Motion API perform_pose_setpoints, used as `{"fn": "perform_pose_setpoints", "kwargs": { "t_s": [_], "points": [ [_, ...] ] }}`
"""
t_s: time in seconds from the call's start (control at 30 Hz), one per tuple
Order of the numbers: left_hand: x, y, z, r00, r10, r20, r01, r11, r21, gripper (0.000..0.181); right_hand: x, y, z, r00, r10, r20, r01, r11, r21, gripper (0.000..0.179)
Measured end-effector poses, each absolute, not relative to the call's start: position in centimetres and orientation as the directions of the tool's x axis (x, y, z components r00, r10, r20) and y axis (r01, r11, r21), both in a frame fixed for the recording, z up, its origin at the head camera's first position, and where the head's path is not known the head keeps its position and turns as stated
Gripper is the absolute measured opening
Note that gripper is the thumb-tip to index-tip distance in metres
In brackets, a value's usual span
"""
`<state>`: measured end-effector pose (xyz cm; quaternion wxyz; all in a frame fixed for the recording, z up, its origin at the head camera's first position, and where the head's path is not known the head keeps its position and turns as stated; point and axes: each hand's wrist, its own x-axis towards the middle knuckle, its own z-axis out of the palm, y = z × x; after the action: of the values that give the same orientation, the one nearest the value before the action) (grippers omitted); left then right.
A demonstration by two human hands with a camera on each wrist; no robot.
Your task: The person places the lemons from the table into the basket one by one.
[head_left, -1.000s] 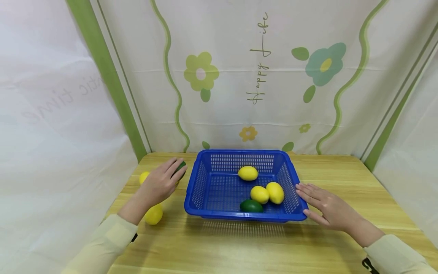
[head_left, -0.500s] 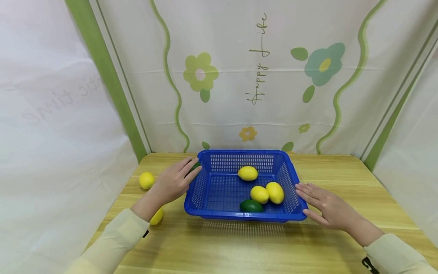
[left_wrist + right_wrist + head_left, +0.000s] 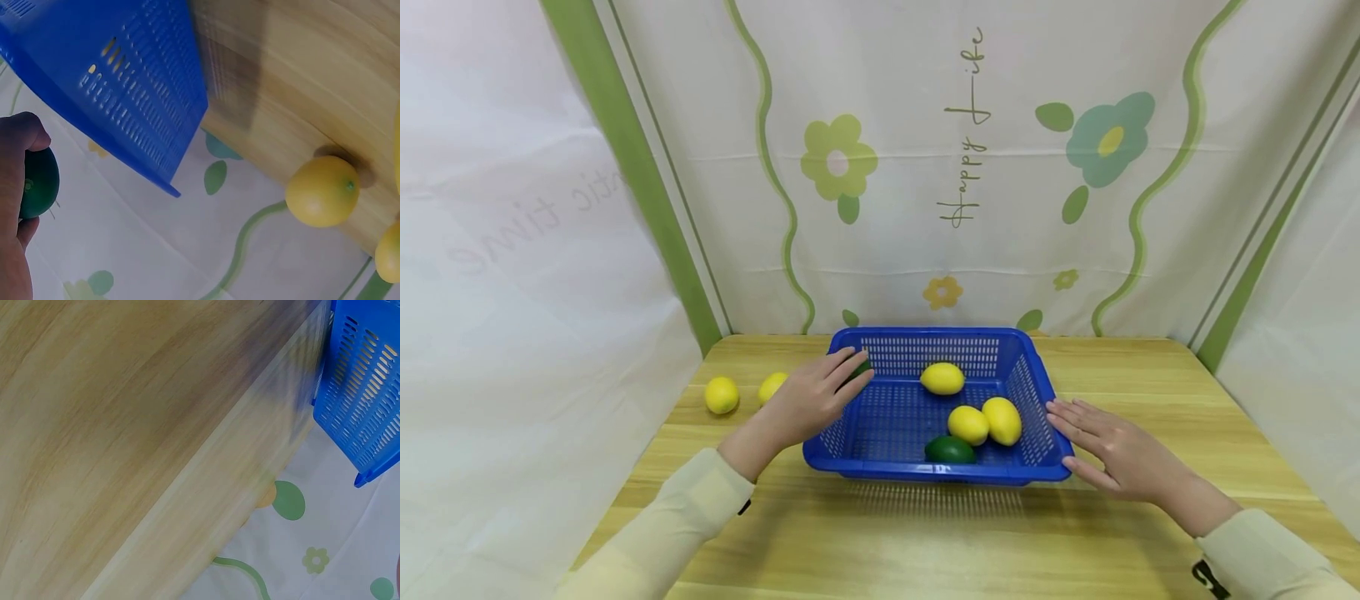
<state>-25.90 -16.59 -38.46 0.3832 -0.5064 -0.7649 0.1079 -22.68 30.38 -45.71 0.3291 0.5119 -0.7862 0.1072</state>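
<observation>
In the head view my left hand (image 3: 808,398) reaches over the left rim of a blue perforated plastic basket (image 3: 936,472), gripping a dark green avocado (image 3: 861,367) mostly covered by the fingers. The left wrist view shows this avocado (image 3: 41,181) between thumb and fingers, above the rim. Flat against the basket's right side rests my right hand (image 3: 1116,454), fingers straight. Inside the basket lie three yellow lemons (image 3: 942,378) and another avocado (image 3: 950,450) by the front wall. The right wrist view shows the basket's side (image 3: 369,387) but no clear view of the hand.
Two more lemons, one farther left (image 3: 722,395) and one beside the left hand (image 3: 773,387), lie on the wooden table (image 3: 925,550). A lemon (image 3: 398,147) is cut off at the left wrist view's edge. A printed white curtain (image 3: 895,242) hangs behind the table.
My left hand has carried the avocado rightward from the table's left part to over the basket's left rim. The right hand and basket have stayed in place.
</observation>
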Motion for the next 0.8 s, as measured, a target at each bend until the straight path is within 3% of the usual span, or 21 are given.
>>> {"fn": "perform_pose_setpoints", "kwargs": {
  "t_s": [0.2,0.43,0.8],
  "points": [
    [-26.0,-15.7,-38.8,-0.207,0.874,0.44,0.673,0.454,-0.584,0.045,-22.6,30.4,-45.6,-0.276,-0.742,0.611,-0.87,0.464,0.17,0.061],
    [-26.0,-14.8,-38.9,-0.254,0.876,0.41,0.718,0.455,-0.527,0.047,-22.5,30.6,-45.5,-0.323,-0.752,0.574,-0.858,0.488,0.158,0.063],
    [-26.1,-13.4,-39.1,-0.329,0.864,0.381,0.753,0.484,-0.447,0.056,-22.5,30.6,-45.5,-0.325,-0.754,0.571,-0.859,0.488,0.156,0.063]
  ]
}}
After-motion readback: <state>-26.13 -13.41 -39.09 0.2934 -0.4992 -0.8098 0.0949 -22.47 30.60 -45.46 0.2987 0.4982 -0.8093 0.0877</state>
